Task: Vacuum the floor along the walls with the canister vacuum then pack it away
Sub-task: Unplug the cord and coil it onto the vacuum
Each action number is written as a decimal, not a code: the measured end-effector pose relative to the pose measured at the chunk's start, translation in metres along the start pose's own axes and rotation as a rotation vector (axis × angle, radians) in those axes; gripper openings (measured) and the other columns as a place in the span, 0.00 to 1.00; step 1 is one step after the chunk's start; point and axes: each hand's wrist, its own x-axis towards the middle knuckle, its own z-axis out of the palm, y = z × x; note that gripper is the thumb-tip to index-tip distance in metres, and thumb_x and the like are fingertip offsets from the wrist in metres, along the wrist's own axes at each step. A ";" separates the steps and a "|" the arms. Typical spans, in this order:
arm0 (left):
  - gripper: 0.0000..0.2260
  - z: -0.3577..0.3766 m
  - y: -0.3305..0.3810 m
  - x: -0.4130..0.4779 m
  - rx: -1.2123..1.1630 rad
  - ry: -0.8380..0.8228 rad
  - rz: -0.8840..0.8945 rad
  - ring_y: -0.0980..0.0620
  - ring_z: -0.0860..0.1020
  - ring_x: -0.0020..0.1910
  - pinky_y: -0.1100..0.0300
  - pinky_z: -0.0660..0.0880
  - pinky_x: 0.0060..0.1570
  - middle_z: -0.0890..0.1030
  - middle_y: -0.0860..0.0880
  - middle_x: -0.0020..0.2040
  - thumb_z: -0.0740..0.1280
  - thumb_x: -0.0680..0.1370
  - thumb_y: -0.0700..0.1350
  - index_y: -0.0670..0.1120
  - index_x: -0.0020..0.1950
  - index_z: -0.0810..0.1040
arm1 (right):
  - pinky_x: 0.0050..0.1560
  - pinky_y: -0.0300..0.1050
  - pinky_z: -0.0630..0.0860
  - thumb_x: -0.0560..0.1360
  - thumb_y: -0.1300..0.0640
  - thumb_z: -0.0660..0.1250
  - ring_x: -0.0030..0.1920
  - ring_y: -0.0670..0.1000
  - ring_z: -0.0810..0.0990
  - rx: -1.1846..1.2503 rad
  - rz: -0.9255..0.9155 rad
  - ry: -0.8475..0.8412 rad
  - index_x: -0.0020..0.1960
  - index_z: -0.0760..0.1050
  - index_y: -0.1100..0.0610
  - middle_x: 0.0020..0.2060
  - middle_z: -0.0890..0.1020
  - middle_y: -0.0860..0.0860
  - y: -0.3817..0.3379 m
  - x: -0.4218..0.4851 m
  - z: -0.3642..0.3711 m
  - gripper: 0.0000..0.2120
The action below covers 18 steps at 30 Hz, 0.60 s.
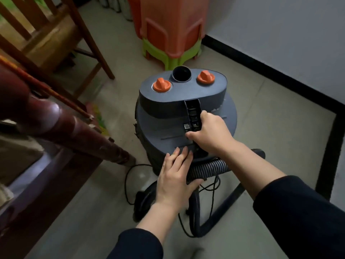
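A dark grey canister vacuum [168, 116] stands on the tiled floor, with two orange knobs and an open round port on its top. My right hand [209, 133] is closed around the black handle [193, 111] in the lid's middle. My left hand [175, 176] rests flat on the lid's near edge, thumb hooked over the ribbed grey hose [212, 168]. The hose curls down to the floor below my arms, and a thin black power cord [128, 184] loops beside it.
Stacked orange and green plastic stools [171, 34] stand just beyond the vacuum by the white wall with its black skirting [261, 70]. A wooden chair [61, 40] is at the back left. A dark red table leg [78, 133] slants in at the left.
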 end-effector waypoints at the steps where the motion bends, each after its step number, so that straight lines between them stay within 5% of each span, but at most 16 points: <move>1: 0.36 0.005 0.001 0.011 0.013 0.001 0.002 0.47 0.67 0.69 0.42 0.63 0.68 0.77 0.45 0.66 0.81 0.61 0.53 0.41 0.65 0.78 | 0.42 0.43 0.66 0.72 0.51 0.73 0.46 0.54 0.74 -0.003 -0.018 -0.015 0.50 0.69 0.59 0.45 0.76 0.54 0.002 0.013 -0.006 0.17; 8: 0.40 0.022 -0.015 0.093 0.074 -0.050 0.045 0.46 0.66 0.68 0.44 0.63 0.68 0.77 0.45 0.66 0.82 0.60 0.52 0.43 0.69 0.76 | 0.43 0.47 0.70 0.71 0.49 0.74 0.47 0.55 0.76 -0.018 -0.134 -0.108 0.49 0.69 0.56 0.45 0.77 0.52 0.004 0.100 -0.044 0.18; 12: 0.40 0.038 -0.024 0.142 0.041 -0.066 0.042 0.46 0.68 0.65 0.44 0.73 0.64 0.78 0.46 0.66 0.82 0.60 0.52 0.44 0.69 0.75 | 0.51 0.51 0.76 0.71 0.48 0.74 0.52 0.54 0.78 -0.037 -0.198 -0.168 0.62 0.72 0.56 0.49 0.80 0.51 0.004 0.149 -0.068 0.24; 18: 0.38 0.060 -0.030 0.211 0.129 -0.040 -0.004 0.47 0.67 0.62 0.48 0.73 0.61 0.77 0.47 0.66 0.80 0.62 0.56 0.45 0.69 0.75 | 0.45 0.46 0.73 0.70 0.47 0.74 0.47 0.53 0.76 -0.201 -0.273 -0.222 0.60 0.74 0.54 0.40 0.77 0.49 -0.015 0.227 -0.098 0.22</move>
